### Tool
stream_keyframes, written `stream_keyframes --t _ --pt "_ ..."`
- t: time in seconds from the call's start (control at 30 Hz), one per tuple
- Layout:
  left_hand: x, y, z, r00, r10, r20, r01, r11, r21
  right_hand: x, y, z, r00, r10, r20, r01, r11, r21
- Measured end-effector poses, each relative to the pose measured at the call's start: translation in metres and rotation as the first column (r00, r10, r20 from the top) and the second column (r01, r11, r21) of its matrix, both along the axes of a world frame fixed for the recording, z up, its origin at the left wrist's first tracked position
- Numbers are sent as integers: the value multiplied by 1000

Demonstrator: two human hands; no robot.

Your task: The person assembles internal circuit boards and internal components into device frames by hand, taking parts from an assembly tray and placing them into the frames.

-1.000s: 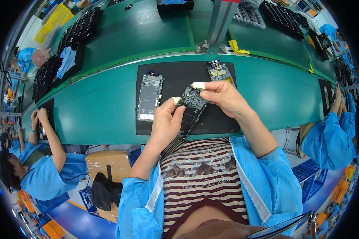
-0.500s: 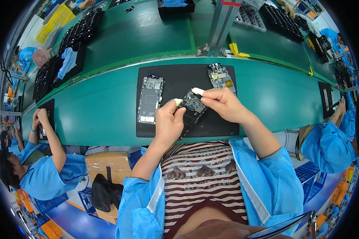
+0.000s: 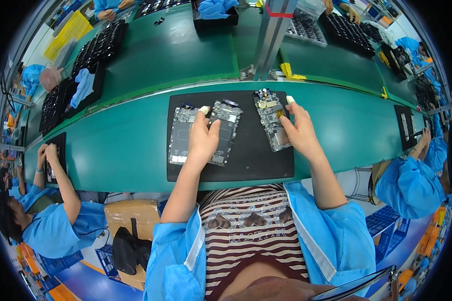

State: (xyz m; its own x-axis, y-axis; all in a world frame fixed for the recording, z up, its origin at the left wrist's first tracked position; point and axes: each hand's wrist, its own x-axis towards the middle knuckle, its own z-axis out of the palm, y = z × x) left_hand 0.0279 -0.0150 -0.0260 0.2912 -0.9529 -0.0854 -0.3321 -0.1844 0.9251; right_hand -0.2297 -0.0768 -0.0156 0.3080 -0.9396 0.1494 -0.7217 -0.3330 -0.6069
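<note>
My left hand (image 3: 203,141) lies over the seam between two dark circuit boards side by side. Its thumb rests on the inner circuit board (image 3: 228,131), and its index finger reaches over the outer circuit board (image 3: 182,134); the fingers are apart. At the right, a third circuit board (image 3: 272,119), with a gold-coloured patch and a round yellow part, lies tilted. My right hand (image 3: 300,131) is at its right edge, thumb over the board and index finger alongside, fingers spread. White covers sit on both index fingertips. All three boards are on a black mat (image 3: 248,159).
The mat lies on a green bench (image 3: 346,135). A metal post (image 3: 271,42) rises behind it, near yellow tape (image 3: 291,72). Beyond are black trays (image 3: 98,47) of small parts and a blue cloth (image 3: 83,86). Co-workers (image 3: 60,210) sit at both sides.
The circuit board held in both hands is now down beside the left board. My hands have parted, the right one moving to the right-hand board. The view has shifted slightly.
</note>
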Motion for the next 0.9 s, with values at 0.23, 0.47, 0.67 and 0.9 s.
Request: stream_keyframes --t 0.23,0.47,0.67,0.9 --pt "-20 14 16 866 -11 500 173 945 -279 -2 5 2 975 -76 209 8 952 306" --pt "-53 3 10 761 -335 -555 388 921 -22 9 10 14 666 -334 667 -147 817 557" --pt "-51 0 16 664 -235 -710 371 928 41 8 6 22 646 -369 668 -191 770 609" --pt "-43 7 20 613 -67 -788 244 964 109 24 32 42 498 -225 838 -452 757 472"
